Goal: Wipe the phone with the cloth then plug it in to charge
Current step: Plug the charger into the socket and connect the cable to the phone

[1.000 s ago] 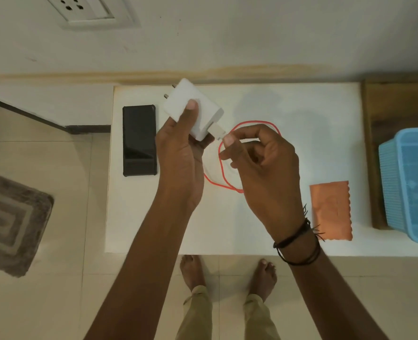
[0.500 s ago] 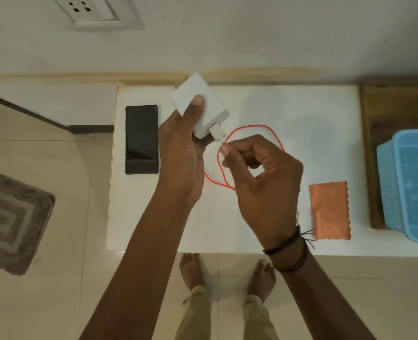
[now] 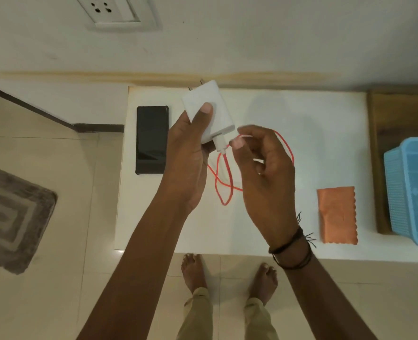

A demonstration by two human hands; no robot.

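while left hand point(image 3: 188, 163) grips charger point(image 3: 217, 111), right hand point(image 3: 269, 173) pinches red cable point(image 3: 224, 190) near plug.

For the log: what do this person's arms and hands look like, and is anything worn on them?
No sleeves show: the left arm and right arm are bare to the frame's edge. The left hand has no glove, ring or watch that shows. The right hand is ungloved too; its wrist carries dark cord bracelets of several strands, with frayed ends sticking out.

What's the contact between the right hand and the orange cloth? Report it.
Apart. The head view shows bare white table between the right hand, which pinches the red cable, and the orange cloth lying flat.
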